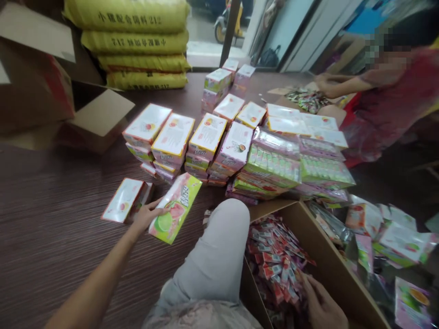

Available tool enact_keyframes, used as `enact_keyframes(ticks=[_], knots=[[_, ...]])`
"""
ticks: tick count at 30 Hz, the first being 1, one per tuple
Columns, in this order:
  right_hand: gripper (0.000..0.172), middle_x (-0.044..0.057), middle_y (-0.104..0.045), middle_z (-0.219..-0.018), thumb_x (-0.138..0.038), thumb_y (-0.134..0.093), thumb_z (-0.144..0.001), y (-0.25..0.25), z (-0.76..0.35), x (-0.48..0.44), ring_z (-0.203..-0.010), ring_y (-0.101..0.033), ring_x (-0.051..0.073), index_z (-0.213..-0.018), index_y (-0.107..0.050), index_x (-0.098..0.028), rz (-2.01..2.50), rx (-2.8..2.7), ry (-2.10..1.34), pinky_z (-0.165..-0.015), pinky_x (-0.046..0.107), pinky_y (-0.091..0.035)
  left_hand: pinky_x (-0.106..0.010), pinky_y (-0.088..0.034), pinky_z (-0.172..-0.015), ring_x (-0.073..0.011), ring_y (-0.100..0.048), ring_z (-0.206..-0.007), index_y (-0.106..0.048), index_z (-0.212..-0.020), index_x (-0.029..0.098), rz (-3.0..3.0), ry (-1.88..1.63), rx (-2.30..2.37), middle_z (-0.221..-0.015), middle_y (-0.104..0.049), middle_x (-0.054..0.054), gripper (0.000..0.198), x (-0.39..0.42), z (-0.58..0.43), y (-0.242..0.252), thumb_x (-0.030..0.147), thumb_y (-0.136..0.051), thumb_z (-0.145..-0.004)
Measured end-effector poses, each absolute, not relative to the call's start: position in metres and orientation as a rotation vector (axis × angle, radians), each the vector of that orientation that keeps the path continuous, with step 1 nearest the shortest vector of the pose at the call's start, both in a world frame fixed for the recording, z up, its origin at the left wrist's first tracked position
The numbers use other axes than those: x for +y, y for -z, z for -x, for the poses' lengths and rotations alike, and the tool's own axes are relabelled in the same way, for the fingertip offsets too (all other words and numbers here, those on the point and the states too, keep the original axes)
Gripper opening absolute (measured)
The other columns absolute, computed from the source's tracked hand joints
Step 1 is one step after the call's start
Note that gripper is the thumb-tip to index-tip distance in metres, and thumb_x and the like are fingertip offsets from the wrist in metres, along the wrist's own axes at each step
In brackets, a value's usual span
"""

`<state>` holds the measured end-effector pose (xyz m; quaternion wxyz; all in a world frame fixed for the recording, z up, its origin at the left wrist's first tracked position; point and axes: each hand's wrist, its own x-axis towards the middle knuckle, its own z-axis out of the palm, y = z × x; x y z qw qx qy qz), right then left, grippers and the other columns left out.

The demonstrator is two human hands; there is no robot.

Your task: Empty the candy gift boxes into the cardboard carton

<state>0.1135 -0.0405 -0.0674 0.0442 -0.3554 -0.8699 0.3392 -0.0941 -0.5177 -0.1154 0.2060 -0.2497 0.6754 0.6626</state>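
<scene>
My left hand (147, 214) reaches out over the dark wood-grain floor and grips a green and pink candy box (175, 208) by its left edge, holding it tilted. Just left of that hand a white and red box (124, 200) lies flat on the floor. My right hand (322, 306) is down inside an open cardboard carton (338, 269), resting on a heap of small red and pink wrapped candies (277, 260); its fingers are curled among them. My bent knee in grey trousers (219, 256) sits between the two hands.
Stacks of boxes (178, 141) and wrapped multipacks (295, 169) fill the floor ahead. Another person (387, 96) sits at the right. Yellow sacks (137, 43) are piled at the back, open cartons (41, 87) at the left, and loose flattened packs (394, 237) at the right.
</scene>
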Motion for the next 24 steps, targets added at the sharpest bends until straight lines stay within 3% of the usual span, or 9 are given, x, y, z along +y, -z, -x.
enact_keyframes(ticks=[4,7,10,13,18,21,24], knots=[[0.046,0.008,-0.078,-0.095,-0.060,-0.053,-0.087,0.037,-0.075,-0.077,-0.089,-0.074,0.024,-0.100,-0.073,-0.021,0.773,-2.559,-1.127,-0.080,0.031,-0.061,-0.027,-0.053,-0.060,-0.0200,-0.068,-0.063,-0.073,-0.118,0.014,0.373,-1.979,1.723,-0.084,-0.077,-0.007,0.075,-0.456,0.108,0.024,0.036,-0.091,-0.049],[0.024,0.007,-0.076,-0.097,-0.035,-0.053,-0.096,-0.007,-0.055,-0.105,-0.089,-0.072,0.020,-0.100,-0.071,-0.020,0.200,-2.396,-0.862,-0.085,0.032,-0.059,-0.027,-0.053,-0.060,-0.0209,-0.068,-0.062,-0.078,-0.107,0.014,0.120,-1.939,1.561,-0.077,-0.077,-0.008,0.065,-0.390,0.109,-0.024,0.040,-0.091,-0.049],[0.024,0.010,-0.072,-0.111,-0.018,-0.051,-0.097,-0.048,-0.052,-0.119,-0.108,-0.065,0.020,-0.115,-0.065,-0.018,-0.264,-2.351,-0.474,-0.098,0.036,-0.052,-0.026,-0.052,-0.059,-0.0200,-0.068,-0.062,-0.080,-0.102,0.013,-0.137,-1.792,1.436,-0.075,-0.076,-0.007,0.057,-0.323,0.098,-0.043,0.042,-0.089,-0.053],[0.027,0.013,-0.068,-0.117,-0.022,-0.050,-0.099,-0.070,-0.064,-0.111,-0.115,-0.057,0.024,-0.122,-0.061,-0.015,-0.267,-2.513,-0.159,-0.099,0.040,-0.045,-0.026,-0.052,-0.062,-0.0202,-0.068,-0.064,-0.079,-0.106,0.015,-0.336,-1.638,1.394,-0.077,-0.076,-0.005,0.056,-0.268,0.080,-0.040,0.040,-0.087,-0.057],[0.026,0.008,-0.065,-0.087,-0.041,-0.061,-0.093,-0.062,-0.102,-0.077,-0.087,-0.054,0.024,-0.085,-0.062,-0.016,-0.044,-2.847,-0.143,-0.080,0.038,-0.038,-0.026,-0.050,-0.060,-0.0206,-0.067,-0.064,-0.079,-0.107,0.018,-0.449,-1.457,1.549,-0.078,-0.076,0.000,0.059,-0.213,0.056,-0.020,0.027,-0.088,-0.049],[0.027,0.004,-0.062,-0.076,-0.033,-0.057,-0.096,-0.048,-0.124,-0.065,-0.073,-0.050,0.017,-0.074,-0.058,-0.017,-0.145,-2.892,-0.308,-0.068,0.031,-0.031,-0.026,-0.048,-0.054,-0.0188,-0.064,-0.056,-0.079,-0.101,0.014,-0.384,-1.396,1.541,-0.072,-0.075,-0.001,0.056,-0.197,0.055,-0.009,0.019,-0.086,-0.045],[0.038,0.000,-0.053,-0.063,-0.027,-0.048,-0.100,-0.046,-0.136,-0.062,-0.063,-0.044,0.014,-0.064,-0.051,-0.018,-0.167,-2.749,-0.472,-0.062,0.030,-0.027,-0.029,-0.050,-0.053,-0.0208,-0.063,-0.051,-0.077,-0.085,0.008,-0.138,-1.338,1.416,-0.062,-0.072,-0.006,0.036,-0.187,0.063,-0.004,0.016,-0.078,-0.049]])
